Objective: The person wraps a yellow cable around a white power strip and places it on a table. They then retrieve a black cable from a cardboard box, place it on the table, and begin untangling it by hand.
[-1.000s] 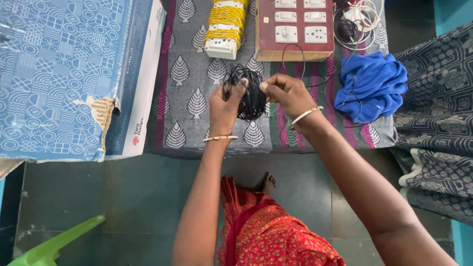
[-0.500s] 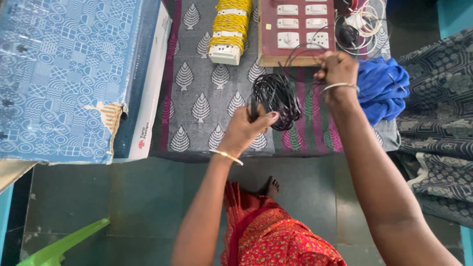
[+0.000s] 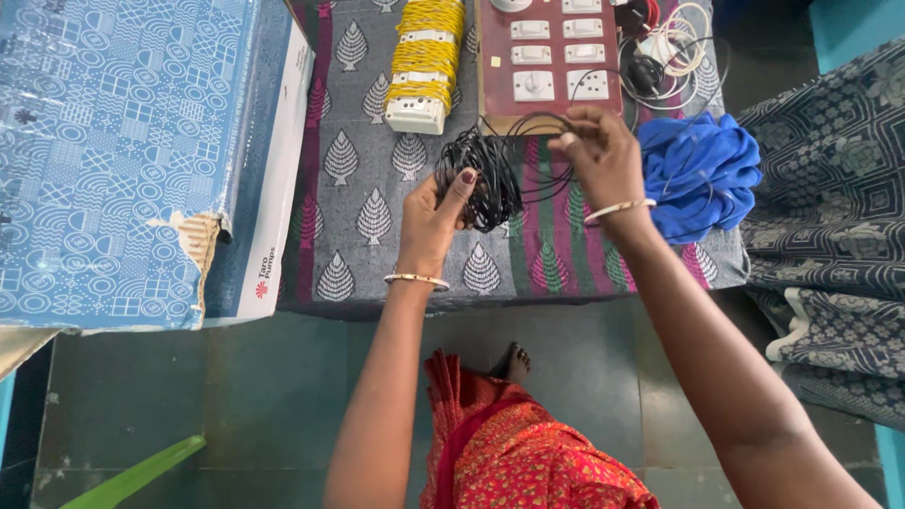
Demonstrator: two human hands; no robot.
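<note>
Left hand [image 3: 432, 219] clamped on a coil of thin black wire [image 3: 483, 177], thumb and fingers pinching the glossy round bundle at its near-left edge. Coil held just above the table cloth [image 3: 372, 170], middle of scene, tilted roughly upright. Right hand [image 3: 601, 162] just right of coil, fingertips pinched on a loose strand running off the bundle in a thin arc; other fingers curled in. Thin metal bangle on each wrist.

Cloth grey, woven, white leaf shapes, purple and green stripes toward the right. Far side: white plastic block wrapped in yellow cord [image 3: 423, 58], ribbed look. Right of it, a dark red switch board [image 3: 551, 55], flat rectangle, wooden edge, white square switches and sockets. Far right: tangle of white and black cables [image 3: 671, 52]. Crumpled blue fabric [image 3: 699, 170], soft folds, just beside right hand. Left: big cardboard box [image 3: 123, 151], blue geometric print, torn near corner showing brown board. Red patterned garment near, below the arms. Dark tiled floor [image 3: 264, 396].
</note>
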